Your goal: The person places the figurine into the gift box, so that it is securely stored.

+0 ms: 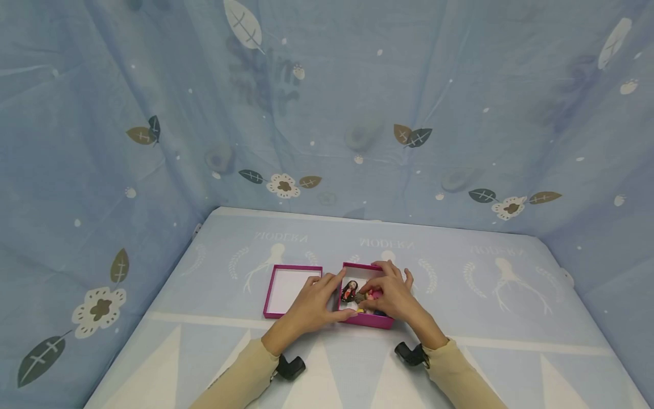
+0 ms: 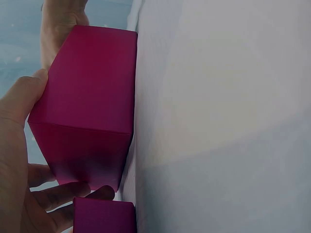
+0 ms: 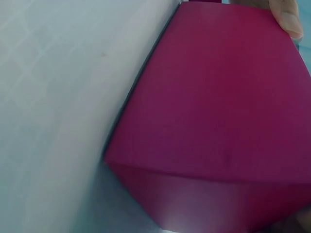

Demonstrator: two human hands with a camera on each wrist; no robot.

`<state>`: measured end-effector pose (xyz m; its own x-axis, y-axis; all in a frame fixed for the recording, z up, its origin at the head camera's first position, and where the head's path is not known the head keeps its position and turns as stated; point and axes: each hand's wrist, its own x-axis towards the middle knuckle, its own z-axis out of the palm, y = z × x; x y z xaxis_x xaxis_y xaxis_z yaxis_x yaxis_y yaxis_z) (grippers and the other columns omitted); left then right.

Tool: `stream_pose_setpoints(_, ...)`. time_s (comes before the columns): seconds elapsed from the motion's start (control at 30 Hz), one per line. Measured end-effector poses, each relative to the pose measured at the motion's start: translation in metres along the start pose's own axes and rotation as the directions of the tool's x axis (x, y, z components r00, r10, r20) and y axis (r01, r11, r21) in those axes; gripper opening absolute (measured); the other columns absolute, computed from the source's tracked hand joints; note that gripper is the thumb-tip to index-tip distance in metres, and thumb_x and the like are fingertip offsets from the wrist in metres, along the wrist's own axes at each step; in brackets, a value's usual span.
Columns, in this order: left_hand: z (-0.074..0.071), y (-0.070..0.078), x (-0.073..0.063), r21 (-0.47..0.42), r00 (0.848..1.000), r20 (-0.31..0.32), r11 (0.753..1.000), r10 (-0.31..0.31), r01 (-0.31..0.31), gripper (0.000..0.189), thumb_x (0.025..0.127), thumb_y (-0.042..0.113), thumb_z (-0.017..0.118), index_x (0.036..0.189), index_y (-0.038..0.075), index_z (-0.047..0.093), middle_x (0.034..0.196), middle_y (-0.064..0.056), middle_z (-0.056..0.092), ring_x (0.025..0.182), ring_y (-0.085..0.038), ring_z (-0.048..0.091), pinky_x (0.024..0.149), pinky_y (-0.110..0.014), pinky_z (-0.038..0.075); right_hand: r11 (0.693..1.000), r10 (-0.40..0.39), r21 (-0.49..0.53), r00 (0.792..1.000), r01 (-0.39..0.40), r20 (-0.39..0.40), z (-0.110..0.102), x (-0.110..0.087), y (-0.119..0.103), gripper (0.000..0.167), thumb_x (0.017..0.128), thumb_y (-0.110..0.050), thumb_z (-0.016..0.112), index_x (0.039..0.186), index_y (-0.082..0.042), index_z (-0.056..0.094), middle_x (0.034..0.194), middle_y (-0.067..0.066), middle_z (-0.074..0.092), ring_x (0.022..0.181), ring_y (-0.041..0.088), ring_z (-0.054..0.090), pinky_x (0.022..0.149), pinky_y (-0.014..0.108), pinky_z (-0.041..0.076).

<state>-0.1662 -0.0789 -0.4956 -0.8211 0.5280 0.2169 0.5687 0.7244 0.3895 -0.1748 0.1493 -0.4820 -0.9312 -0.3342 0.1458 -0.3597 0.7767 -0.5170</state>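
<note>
A magenta box (image 1: 369, 322) with a white inside sits on the table, several small figurines in it. One doll figurine (image 1: 349, 291) with long dark hair and a black and red outfit lies at its left side. My left hand (image 1: 315, 302) holds the box's left side, thumb over the front rim and fingers along the left wall. My right hand (image 1: 392, 293) reaches into the box from the right. Its thumb and forefinger pinch a small greyish figurine (image 1: 360, 297), whose far part is hidden by the hand. Pink and yellow bits show under that hand.
Left of the box lies its shallow lid (image 1: 267, 301), white inside with a magenta rim, partly behind my left hand. A patterned cloth covers the table (image 1: 511, 375). Blue printed curtains (image 1: 327, 102) stand around the back and sides.
</note>
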Motion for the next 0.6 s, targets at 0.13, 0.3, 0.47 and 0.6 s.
stream_pose_setpoints(0.13, 0.0004, -0.0001, -0.0001, -0.001, 1.000, 0.000, 1.000, -0.001, 0.001, 0.094, 0.082, 0.066, 0.063, 0.154, 0.013, 0.033, 0.134, -0.008, 0.057, 0.119, -0.021, 0.057, 0.101, -0.044, 0.037, 1.000, 0.005, -0.018, 1.000, -0.005, 0.005, -0.0008, -0.0003, -0.0007, 0.026, 0.064, -0.042, 0.090, 0.082, -0.026, 0.078, 0.144, 0.016, 0.046, 0.141, 0.056, 0.021, 0.101, 0.077, 0.003)
stream_pose_setpoints(0.3, 0.0008, -0.0001, -0.0002, 0.002, 1.000, -0.003, 1.000, 0.002, -0.002, 0.095, 0.082, 0.066, 0.063, 0.154, 0.013, 0.032, 0.134, -0.008, 0.058, 0.119, -0.021, 0.057, 0.102, -0.044, 0.037, 0.999, 0.021, -0.044, 1.000, -0.020, 0.013, -0.0017, -0.0003, -0.0026, 0.029, 0.062, -0.044, 0.090, 0.082, -0.028, 0.078, 0.145, 0.016, 0.045, 0.141, 0.056, 0.022, 0.101, 0.078, 0.003)
stream_pose_setpoints(0.47, 0.0004, 0.0002, -0.0002, 0.001, 1.000, -0.003, 1.000, 0.002, -0.002, 0.095, 0.082, 0.066, 0.064, 0.154, 0.014, 0.031, 0.133, -0.008, 0.058, 0.119, -0.021, 0.058, 0.102, -0.044, 0.037, 0.998, 0.024, -0.065, 1.000, -0.023, 0.018, -0.0018, -0.0001, -0.0027, 0.028, 0.062, -0.044, 0.090, 0.083, -0.028, 0.078, 0.146, 0.017, 0.044, 0.141, 0.056, 0.020, 0.102, 0.078, 0.003)
stream_pose_setpoints(0.6, 0.0003, 0.0003, -0.0002, -0.005, 1.000, 0.001, 1.000, 0.000, 0.000, 0.095, 0.082, 0.066, 0.064, 0.155, 0.014, 0.030, 0.133, -0.007, 0.058, 0.119, -0.020, 0.058, 0.102, -0.044, 0.037, 0.997, 0.025, -0.070, 0.999, -0.023, 0.023, -0.0015, -0.0005, -0.0026, 0.028, 0.063, -0.044, 0.089, 0.084, -0.029, 0.078, 0.147, 0.016, 0.043, 0.142, 0.055, 0.019, 0.102, 0.078, 0.002)
